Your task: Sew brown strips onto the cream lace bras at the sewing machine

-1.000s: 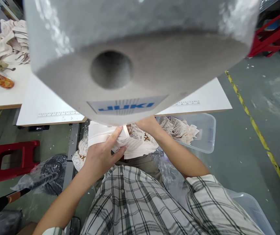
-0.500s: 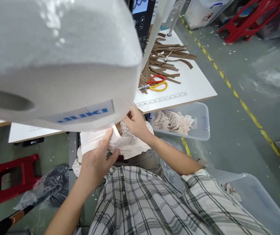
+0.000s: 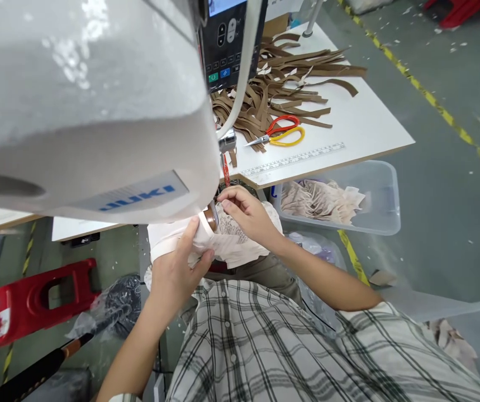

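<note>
A pale pink lace-trimmed garment lies around the arm of a white JUKI sewing machine, whose head hides the stitching spot. My left hand rests on the plain part of the cloth, forefinger stretched along a pale band at its edge, thumb apart, other fingers partly hidden against the fabric. A brown rounded machine part shows beside the band. My right hand is over the lace, close to the machine head, its fingers curled and thumb near the forefinger. What these fingertips hold, if anything, cannot be made out.
Scissors with red and yellow handles, a clear ruler and brown strips lie on the white table. A control panel stands behind. A clear bin holds pale fabric pieces. A red stool is at left.
My view has shifted, so the table and bin sit further right and more of the panel shows. My right hand has drawn back slightly from the machine head; my left stays on the garment.
</note>
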A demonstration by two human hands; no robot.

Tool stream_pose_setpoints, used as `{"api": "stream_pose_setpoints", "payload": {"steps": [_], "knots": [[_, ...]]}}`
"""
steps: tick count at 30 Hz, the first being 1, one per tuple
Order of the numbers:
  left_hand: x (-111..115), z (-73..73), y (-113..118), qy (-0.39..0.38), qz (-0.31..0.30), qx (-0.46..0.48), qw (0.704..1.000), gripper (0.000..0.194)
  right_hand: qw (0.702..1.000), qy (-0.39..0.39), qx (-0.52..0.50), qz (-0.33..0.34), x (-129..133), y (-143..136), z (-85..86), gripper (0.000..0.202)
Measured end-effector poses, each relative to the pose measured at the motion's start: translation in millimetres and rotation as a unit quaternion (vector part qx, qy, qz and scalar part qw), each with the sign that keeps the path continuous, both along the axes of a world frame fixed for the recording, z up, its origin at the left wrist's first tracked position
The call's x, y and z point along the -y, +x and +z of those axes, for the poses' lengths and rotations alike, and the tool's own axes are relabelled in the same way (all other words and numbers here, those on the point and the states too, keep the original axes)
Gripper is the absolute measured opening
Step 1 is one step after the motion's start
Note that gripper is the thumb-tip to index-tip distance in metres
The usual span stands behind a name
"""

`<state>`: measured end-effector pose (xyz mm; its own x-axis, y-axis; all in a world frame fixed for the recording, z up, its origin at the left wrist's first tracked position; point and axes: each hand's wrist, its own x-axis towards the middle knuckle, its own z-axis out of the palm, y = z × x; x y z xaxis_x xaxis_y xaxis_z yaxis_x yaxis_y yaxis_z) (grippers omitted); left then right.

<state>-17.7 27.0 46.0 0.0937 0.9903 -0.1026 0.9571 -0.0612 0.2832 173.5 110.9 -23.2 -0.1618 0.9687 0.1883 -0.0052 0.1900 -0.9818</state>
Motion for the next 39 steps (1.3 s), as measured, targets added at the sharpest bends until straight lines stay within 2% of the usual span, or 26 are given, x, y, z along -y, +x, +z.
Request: {"api": "stream_pose_setpoints", "payload": {"steps": [10, 19, 27, 30, 33, 36, 39], "knots": [[0.2, 7.5, 2.9, 0.003, 0.009, 0.018, 1.000, 0.065, 1.000, -0.018, -0.004, 0.005, 3.9, 1.8, 2.1, 0.020], [3.9, 4.8, -0.2, 0.003, 0.012, 0.029, 0.999, 0.070, 1.000, -0.014, -0.004, 0.014, 6.3, 1.3, 12.8, 0.019], [4.2, -0.8, 0.9, 0.082, 0.030, 0.001, 0.996, 0.101, 0.999, -0.039, -0.023, 0.008, 13.1, -1.0, 18.7, 0.025], [16.6, -7.9, 11.5, 0.088, 0.012, 0.020, 0.996, 0.106, 0.999, -0.029, 0.011, 0.033, 27.6, 7.1, 23.8, 0.034], [39.5, -20.5, 33.8, 0.114, -0.044, 0.079, 0.989, 0.105, 0.997, -0.031, 0.027, 0.062, 47.3, 14.5, 21.7, 0.038], [61.9, -31.2, 57.5, 0.099, -0.074, 0.125, 0.984, 0.101, 0.991, -0.109, -0.034, 0.066, 64.2, 18.6, 12.6, 0.026], [73.5, -34.2, 66.4, 0.037, -0.091, 0.166, 0.981, 0.102, 0.979, -0.169, -0.105, 0.052, 74.1, 24.2, 7.8, 0.022]]}}
